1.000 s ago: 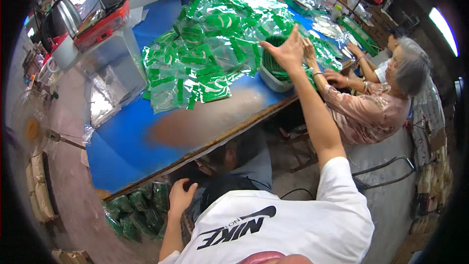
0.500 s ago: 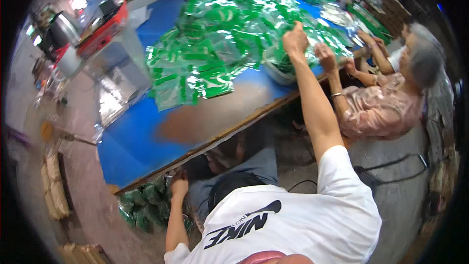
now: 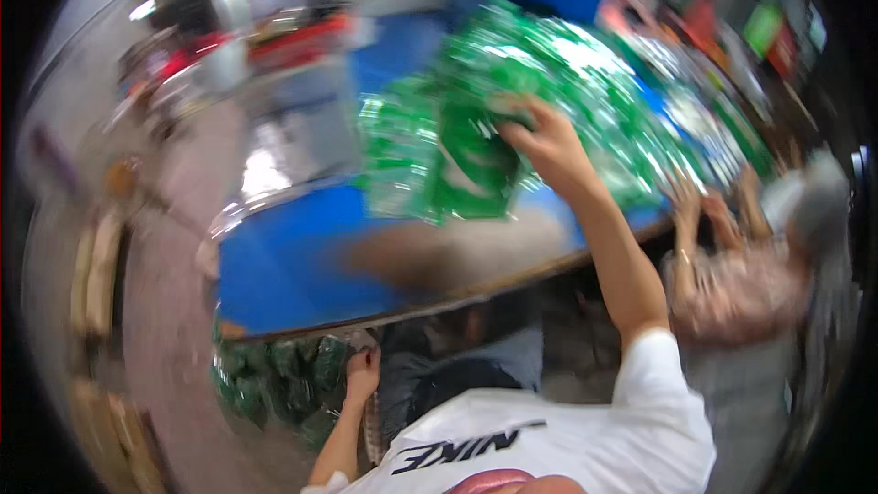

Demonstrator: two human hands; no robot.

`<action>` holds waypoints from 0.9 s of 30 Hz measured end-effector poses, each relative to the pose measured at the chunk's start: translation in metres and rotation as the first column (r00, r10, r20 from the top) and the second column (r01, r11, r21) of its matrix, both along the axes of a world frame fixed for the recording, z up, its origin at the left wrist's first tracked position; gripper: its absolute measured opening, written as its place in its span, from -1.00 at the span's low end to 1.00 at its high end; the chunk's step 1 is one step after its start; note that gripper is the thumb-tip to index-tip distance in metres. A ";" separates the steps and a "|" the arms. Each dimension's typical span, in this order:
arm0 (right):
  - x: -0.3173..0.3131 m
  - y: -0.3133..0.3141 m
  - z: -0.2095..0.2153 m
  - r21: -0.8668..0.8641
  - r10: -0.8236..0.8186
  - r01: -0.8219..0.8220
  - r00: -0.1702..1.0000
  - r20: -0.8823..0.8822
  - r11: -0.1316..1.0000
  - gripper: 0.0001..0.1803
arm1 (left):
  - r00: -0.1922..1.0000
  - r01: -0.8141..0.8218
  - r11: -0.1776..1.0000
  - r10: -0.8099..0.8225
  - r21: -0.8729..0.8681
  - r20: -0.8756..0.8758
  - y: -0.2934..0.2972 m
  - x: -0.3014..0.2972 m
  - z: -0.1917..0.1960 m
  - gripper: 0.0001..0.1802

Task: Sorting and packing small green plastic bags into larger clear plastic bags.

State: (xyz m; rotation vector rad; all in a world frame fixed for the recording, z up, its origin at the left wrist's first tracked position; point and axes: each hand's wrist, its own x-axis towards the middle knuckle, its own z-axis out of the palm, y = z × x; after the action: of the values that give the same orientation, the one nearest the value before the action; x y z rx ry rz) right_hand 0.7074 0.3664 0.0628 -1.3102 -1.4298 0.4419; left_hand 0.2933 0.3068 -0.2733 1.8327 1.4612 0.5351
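My right hand reaches over the blue-topped table, thumb and fingers pinched on a green plastic packet with a pale curved mark. That packet hangs in front of a large heap of shiny green-and-clear packets. Below the table's front edge, my left hand is closed at the rim of a clear plastic bag full of dark green bundles. Motion blurs its fingertips.
Two other people sit along the table's right side, hands near the heap. A grey bin holding silvery film stands at the left, with a red tray behind. Long tan bundles lie on the floor at far left.
My right hand has moved left from the bowl at the table's front edge and now holds a green packet. My left hand stays by the bag. The whole view has shifted.
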 end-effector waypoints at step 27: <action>-0.073 -0.038 -0.016 -0.051 0.085 -0.093 0.986 -0.142 0.994 -0.63 | 0.721 0.688 0.723 -0.690 0.058 0.058 0.001 0.216 -0.047 -0.21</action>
State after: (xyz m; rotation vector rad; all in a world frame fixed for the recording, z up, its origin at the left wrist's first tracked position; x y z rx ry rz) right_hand 0.6341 0.3288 0.0464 -1.2390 -1.3701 0.6259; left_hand 0.5089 0.3074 -0.3200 2.1746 0.6132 0.2366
